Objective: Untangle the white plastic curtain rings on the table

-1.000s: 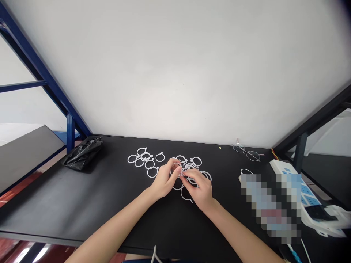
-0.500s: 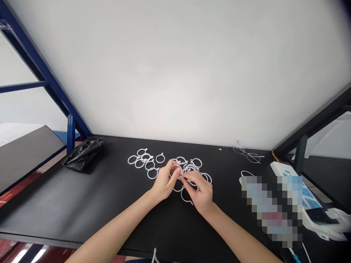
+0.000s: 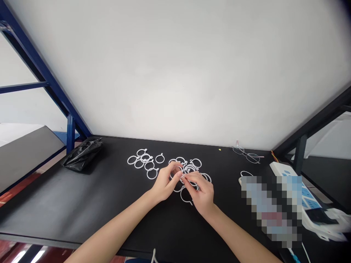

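Near the middle of the frame we see both bare hands working close together over a loose heap of thin white rings [image 3: 190,169]. The left hand [image 3: 166,182] holds a white ring [image 3: 180,167] between a bent forefinger and thumb, its curve showing in the gap between them. The right hand [image 3: 201,190] comes in from the lower right, thumb and forefinger drawn narrow and pinching at the near side of the same ring — just which part sits in that pinch is too small for us to tell. Under and around the fingers the heap overlaps itself, some rings half hidden by the hands, and one loop [image 3: 181,195] lies just below, partly behind the right hand. Left of centre we find a second cluster of rings [image 3: 143,160], several touching or crossing, each with a small knob on its edge where we can make it out; a lone ring [image 3: 160,163] lies just beside them. All of this rests on a black table [image 3: 82,204]. On its left side sits a crumpled black bag [image 3: 83,155], near a blue frame [image 3: 41,65]. Towards the right we see a pair of glasses [image 3: 252,157] with thin rims, a white power strip [image 3: 308,199] with blue sockets — and, beside it, a pixelated patch [image 3: 270,212] whose contents we cannot tell. A pale wall [image 3: 175,73] fills the upper frame, and a white cord [image 3: 154,255] shows at the bottom edge.
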Demonstrator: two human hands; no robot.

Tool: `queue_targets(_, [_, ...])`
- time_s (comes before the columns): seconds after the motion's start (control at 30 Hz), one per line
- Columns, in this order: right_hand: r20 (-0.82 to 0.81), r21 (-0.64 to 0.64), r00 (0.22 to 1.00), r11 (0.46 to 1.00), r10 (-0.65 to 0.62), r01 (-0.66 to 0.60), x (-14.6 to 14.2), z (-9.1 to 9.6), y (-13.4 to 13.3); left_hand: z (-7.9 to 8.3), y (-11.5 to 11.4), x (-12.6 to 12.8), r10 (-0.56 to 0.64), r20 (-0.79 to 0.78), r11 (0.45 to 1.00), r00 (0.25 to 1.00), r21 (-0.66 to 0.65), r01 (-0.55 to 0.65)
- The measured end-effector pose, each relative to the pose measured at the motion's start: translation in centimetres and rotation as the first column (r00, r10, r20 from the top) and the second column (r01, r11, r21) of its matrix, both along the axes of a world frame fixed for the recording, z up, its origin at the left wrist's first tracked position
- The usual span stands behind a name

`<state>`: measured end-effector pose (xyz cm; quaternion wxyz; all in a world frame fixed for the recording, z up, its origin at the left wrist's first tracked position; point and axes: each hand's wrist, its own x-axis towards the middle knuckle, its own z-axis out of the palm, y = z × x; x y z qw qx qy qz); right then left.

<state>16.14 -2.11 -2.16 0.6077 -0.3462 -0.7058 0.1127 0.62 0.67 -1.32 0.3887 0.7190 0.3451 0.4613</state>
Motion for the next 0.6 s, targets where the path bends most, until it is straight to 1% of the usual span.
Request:
queue_targets(0.17, [0.008, -0.021, 1.0, 0.999, 0.026, -0.026, -0.13, -0.18, -0.12, -0.39, 0.21, -0.17, 0.022, -0.044, 1.0, 0.999, 0.015, -0.021])
queue_targets(0.27, [0.002, -0.066, 1.0, 0.997, 0.03, -0.03, -0.28, -0.34, -0.24, -0.53, 0.32, -0.32, 0.05, -0.074, 0.998, 0.996, 0.05, -0.047])
queue_targets(0.37, [-0.018, -0.108, 0.999, 0.993, 0.044, -0.046, -0.36, -0.57, -0.27, -0.54, 0.41, -0.4, 0.069, -0.084, 0.996, 0.994, 0.068, -0.063])
queue_targets(0.6, [-0.073, -0.162, 0.993, 0.981, 0.096, -0.107, -0.18, -0.74, -0.11, -0.49, 0.47, -0.32, 0.078, -0.1, 0.994, 0.992, 0.078, -0.071])
